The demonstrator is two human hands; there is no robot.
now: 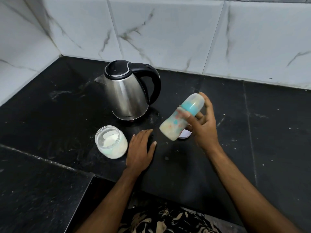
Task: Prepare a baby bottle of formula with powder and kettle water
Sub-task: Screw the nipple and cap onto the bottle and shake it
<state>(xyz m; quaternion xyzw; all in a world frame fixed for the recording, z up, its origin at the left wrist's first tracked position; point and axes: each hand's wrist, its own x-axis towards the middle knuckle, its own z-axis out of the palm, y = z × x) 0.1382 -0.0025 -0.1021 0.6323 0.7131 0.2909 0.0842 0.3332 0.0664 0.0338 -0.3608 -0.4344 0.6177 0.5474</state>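
Observation:
My right hand (204, 122) grips a baby bottle (178, 121) with a teal collar and clear cap, held tilted above the counter; it is blurred and filled with milky liquid. My left hand (140, 149) rests flat on the black counter (58, 115), fingers spread, holding nothing. A steel kettle (126, 93) with a black lid and handle stands behind the hands, lid closed. An open jar of white powder (111, 142) sits just left of my left hand.
A white round lid (185, 134) lies on the counter, partly hidden under the bottle. Marble-patterned wall tiles (168, 31) rise behind the counter. The counter's front edge steps down near my body. White specks are scattered on the counter.

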